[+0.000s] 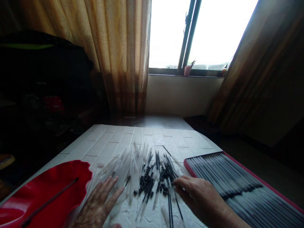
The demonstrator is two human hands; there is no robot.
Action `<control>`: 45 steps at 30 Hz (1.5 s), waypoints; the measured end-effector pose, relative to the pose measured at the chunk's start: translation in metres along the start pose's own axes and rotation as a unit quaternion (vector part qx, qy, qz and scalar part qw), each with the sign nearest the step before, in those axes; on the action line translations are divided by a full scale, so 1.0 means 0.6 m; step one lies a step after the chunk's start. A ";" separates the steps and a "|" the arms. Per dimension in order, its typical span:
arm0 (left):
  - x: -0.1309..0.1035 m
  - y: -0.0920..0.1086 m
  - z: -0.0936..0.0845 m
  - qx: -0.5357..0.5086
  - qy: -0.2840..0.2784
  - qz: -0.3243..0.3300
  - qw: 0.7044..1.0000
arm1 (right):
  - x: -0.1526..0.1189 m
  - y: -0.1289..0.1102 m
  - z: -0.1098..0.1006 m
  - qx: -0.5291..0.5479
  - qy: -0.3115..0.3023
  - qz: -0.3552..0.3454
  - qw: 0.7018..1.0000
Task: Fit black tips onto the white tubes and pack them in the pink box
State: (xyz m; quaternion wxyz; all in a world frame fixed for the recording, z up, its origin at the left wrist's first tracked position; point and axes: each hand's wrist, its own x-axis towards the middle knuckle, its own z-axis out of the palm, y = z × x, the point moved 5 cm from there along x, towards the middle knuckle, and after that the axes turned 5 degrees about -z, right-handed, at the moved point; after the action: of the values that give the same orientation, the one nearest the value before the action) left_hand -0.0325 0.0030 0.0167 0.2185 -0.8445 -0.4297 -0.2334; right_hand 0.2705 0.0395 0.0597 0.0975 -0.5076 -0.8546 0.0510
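Observation:
My left hand (101, 201) lies with its fingers spread over the left part of a pile of clear plastic tubes (123, 164). At the right side of the pile, my right hand (197, 193) has its thumb and fingers pinched together by the black thin sticks (169, 167); what is between the fingertips is too small to name. Short black caps (143, 182) are heaped in the middle. On the left sits a red scalloped tray (59, 177) with one dark stick in it. A red-edged box (228, 177) on the right holds rows of filled tubes.
The table has a white brick-patterned cover (152, 136). Beyond it are a window, patterned curtains (121, 47) and a pink cup (187, 70) with thin items on the sill. Dark objects stand in shadow at the left.

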 end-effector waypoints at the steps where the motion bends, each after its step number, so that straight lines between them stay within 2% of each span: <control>1: -0.008 0.005 0.004 0.028 -0.022 0.017 0.999 | 0.000 0.004 0.005 0.001 -0.002 0.002 1.000; 5: -0.001 0.004 0.018 0.058 -0.024 0.011 0.998 | -0.001 0.012 0.013 0.001 -0.002 0.015 1.000; 12: 0.056 0.000 0.081 0.023 -0.059 0.014 0.998 | -0.004 0.009 0.012 0.012 -0.011 0.035 0.999; 15: 0.080 -0.002 0.096 -0.001 -0.066 0.004 0.998 | -0.003 0.004 0.013 -0.006 -0.021 0.035 0.999; 20: 0.111 -0.006 0.098 -0.023 -0.067 -0.020 0.997 | 0.006 -0.001 0.006 -0.007 -0.021 0.040 0.999; 24: 0.132 0.005 0.085 -0.025 -0.076 -0.046 0.996 | 0.017 0.001 0.002 -0.006 -0.012 0.041 0.999; 28: 0.172 0.015 0.079 -0.018 -0.103 -0.055 0.993 | 0.029 0.007 0.005 -0.013 -0.010 0.054 0.998; 35: 0.247 0.013 0.104 0.000 -0.163 0.032 0.986 | 0.018 0.014 0.014 0.018 -0.007 0.065 0.998; 41: 0.262 0.011 0.108 0.008 -0.167 0.100 0.981 | -0.009 0.029 0.024 0.008 -0.026 0.090 0.996; 45: 0.269 0.009 0.100 -0.012 -0.153 0.127 0.980 | -0.015 0.033 0.031 0.000 -0.030 0.094 0.995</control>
State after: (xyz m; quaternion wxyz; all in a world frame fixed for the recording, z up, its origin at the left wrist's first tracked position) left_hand 0.0685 0.1352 0.0623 0.1680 -0.9206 -0.3441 -0.0767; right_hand 0.2876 0.0410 0.0370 0.0668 -0.5841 -0.8054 0.0752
